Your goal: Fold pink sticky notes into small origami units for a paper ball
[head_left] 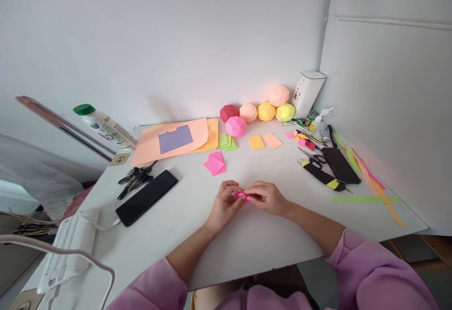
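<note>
Pink folded paper (245, 197) is pinched between the fingertips of the left hand (226, 205) and the right hand (271, 199), low over the white table (247, 239). Risk noted: the piece is small and mostly hidden by the fingers, so uneven pressure could skew a crease or tear it. Beyond the hands, the loose pink sheets (214, 163) lie near enough for a wrist to scatter them.

Small pink folded paper (244, 197), mostly hidden, low over white table
</note>
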`<state>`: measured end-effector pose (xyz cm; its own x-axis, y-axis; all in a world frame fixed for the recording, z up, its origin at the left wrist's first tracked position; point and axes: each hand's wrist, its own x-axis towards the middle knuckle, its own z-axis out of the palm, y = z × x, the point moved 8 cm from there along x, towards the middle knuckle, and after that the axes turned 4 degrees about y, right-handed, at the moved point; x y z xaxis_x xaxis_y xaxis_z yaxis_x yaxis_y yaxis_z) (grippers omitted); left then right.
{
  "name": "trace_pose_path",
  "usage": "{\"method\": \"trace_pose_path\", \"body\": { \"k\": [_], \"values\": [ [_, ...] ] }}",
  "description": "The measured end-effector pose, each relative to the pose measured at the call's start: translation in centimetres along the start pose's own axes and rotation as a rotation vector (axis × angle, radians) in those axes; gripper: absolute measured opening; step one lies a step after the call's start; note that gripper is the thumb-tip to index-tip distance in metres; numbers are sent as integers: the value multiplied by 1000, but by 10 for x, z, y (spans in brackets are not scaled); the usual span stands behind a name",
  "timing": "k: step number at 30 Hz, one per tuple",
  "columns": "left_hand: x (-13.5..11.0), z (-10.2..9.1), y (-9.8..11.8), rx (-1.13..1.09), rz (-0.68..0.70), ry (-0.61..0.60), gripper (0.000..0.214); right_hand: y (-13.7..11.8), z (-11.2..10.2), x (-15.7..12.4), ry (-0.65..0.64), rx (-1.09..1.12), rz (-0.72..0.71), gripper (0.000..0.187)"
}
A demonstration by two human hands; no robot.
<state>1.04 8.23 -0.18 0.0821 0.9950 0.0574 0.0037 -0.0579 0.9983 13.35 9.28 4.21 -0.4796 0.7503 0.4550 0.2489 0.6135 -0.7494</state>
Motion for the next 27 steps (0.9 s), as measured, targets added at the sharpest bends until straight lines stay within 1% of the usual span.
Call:
{"method": "trace_pose_path", "body": {
  "k": [5, 10, 15, 21, 27],
  "values": [
    [-1, 4, 0, 70, -64, -71, 23, 2, -1, 0, 10, -2, 15, 20],
    [-2, 1, 7, 108, -35, -20, 23, 7, 0, -1, 0, 8, 34, 20],
    [-2, 0, 10, 117, 3, -23, 22, 17, 6, -2, -72, 67, 148, 21],
    [-3, 0, 9, 125, 79, -44, 18, 24, 6, -3, -88, 195, 295, 20],
    [-2, -1, 6, 33, 52, -33, 13, 35, 8, -7, -78, 284, 428, 18]
  ]
}}
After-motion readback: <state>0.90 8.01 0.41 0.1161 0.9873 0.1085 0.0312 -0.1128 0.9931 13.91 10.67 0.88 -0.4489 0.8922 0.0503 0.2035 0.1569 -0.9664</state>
